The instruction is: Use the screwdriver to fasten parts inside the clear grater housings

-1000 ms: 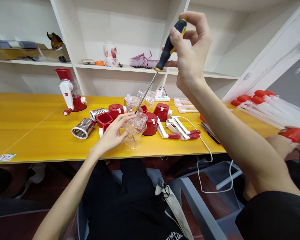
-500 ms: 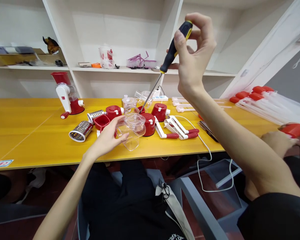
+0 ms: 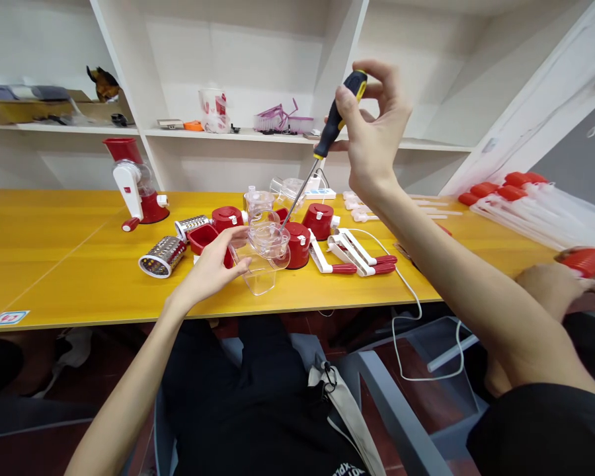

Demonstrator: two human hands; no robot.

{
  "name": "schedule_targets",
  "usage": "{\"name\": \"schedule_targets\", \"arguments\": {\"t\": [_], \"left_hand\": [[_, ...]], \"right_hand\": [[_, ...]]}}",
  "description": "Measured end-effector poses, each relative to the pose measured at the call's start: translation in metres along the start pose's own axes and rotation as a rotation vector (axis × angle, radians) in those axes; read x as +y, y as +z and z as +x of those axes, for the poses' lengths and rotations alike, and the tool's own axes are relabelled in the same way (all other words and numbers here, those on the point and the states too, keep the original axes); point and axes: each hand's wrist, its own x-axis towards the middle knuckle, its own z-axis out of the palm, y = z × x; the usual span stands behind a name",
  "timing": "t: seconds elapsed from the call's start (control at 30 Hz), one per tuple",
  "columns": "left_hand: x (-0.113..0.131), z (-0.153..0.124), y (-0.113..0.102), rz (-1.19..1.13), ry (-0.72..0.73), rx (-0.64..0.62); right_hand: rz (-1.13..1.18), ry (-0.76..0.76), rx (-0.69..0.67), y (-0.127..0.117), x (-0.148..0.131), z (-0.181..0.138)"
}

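Raised over the table, my right hand (image 3: 377, 129) grips a black and yellow screwdriver (image 3: 333, 125) by its handle. The shaft slants down to the left, and its tip is beside a clear plastic grater housing (image 3: 262, 264); whether it touches, I cannot tell. My left hand (image 3: 215, 268) is closed around the housing's left side, thumb in front. Close by are red suction bases (image 3: 296, 244), a red hopper (image 3: 201, 237) and metal grater drums (image 3: 162, 256). White crank handles with red grips (image 3: 361, 254) lie to the right.
An assembled rotary grater (image 3: 133, 188) stands at the back left. Behind the table are white shelves (image 3: 258, 135). A white cable (image 3: 401, 284) hangs over the front edge. At far right, a person's hand (image 3: 550, 284) holds a red object (image 3: 591, 262) near red-topped clear plastic pieces (image 3: 550, 205).
My right hand has come down and slightly left with the screwdriver, whose shaft now sits lower. My left hand stays on the clear housing.
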Motion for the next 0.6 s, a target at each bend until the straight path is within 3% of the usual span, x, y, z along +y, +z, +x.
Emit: {"name": "schedule_targets", "arguments": {"t": [0.2,0.43,0.6], "left_hand": [[-0.004,0.001,-0.003,-0.017,-0.011,-0.003],[-0.005,0.002,-0.004,-0.024,-0.004,0.001],[0.0,0.001,-0.003,0.009,-0.031,0.021]], "right_hand": [[0.009,0.069,0.163,-0.005,0.014,0.002],[0.012,0.137,0.185,-0.011,0.028,0.008],[0.04,0.123,0.191,-0.006,0.021,0.004]]}}
